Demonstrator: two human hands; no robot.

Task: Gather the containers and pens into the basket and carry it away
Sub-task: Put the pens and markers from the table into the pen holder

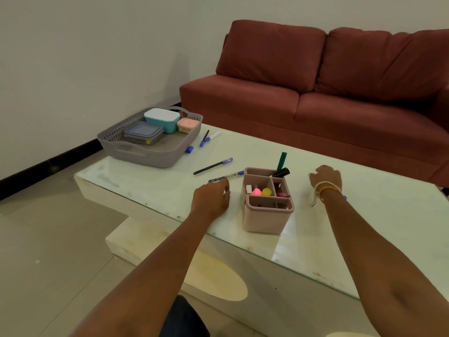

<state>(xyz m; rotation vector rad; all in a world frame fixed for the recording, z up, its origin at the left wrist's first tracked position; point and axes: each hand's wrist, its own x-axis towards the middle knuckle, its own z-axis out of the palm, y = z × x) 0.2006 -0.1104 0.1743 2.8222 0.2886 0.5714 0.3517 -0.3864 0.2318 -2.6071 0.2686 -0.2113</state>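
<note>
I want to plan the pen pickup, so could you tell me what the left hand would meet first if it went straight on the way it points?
Most likely the blue-capped pen lying just beyond the left hand; its fingers already look very close to it, though contact is unclear.

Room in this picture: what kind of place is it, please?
Most likely a home living room: a red sofa against the wall, a low glass-topped coffee table before it, and a tiled floor.
</note>
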